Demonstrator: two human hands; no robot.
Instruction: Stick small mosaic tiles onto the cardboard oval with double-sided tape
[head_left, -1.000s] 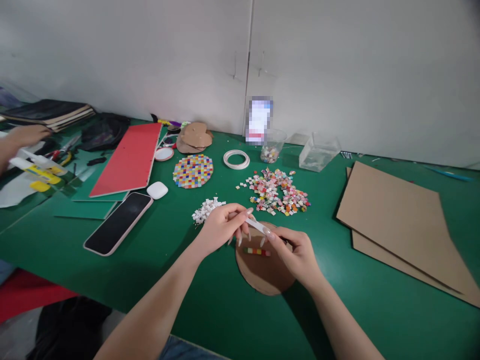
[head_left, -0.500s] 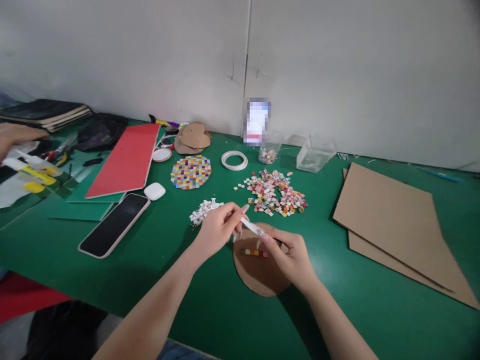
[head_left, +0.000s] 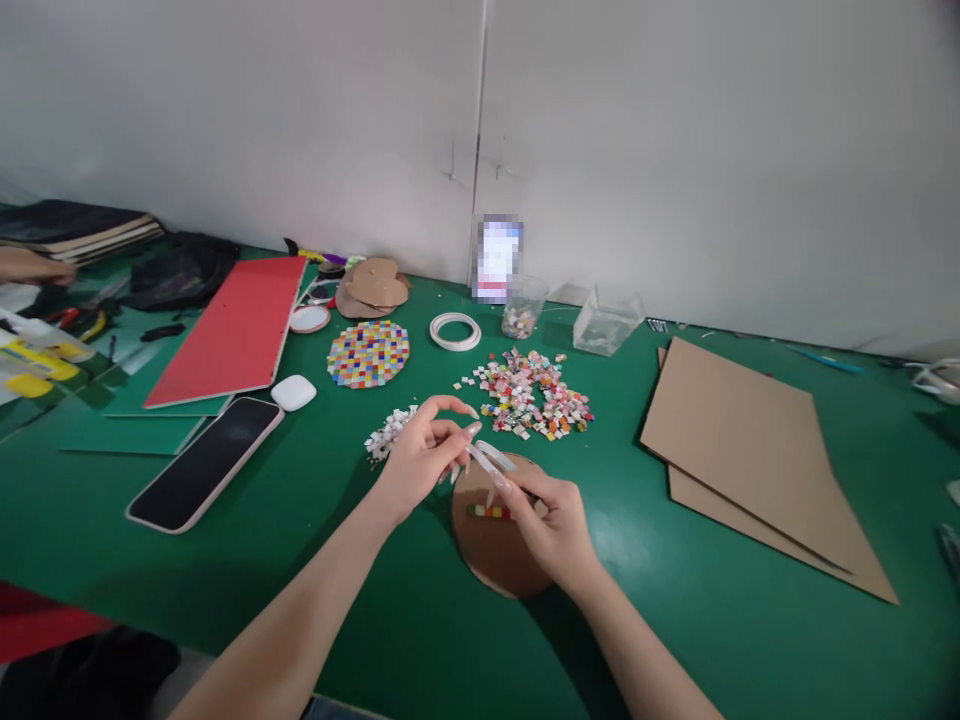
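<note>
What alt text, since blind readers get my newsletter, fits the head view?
A person's right hand pinches a white strip, the left hand by its upper end, over a cardboard disc bearing a row of coloured tiles. Around them on a green table lie loose tiles, a mosaic disc, a dark-screened phone and cardboard sheets.

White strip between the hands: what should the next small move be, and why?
Perhaps the left hand should pinch one length of the white strip and draw it gently aside. The right hand pinches the strip, which shows two pale lengths with a gap between them, while the left thumb and forefinger tips stand apart. Whether a layer is peeling is unclear.
</note>
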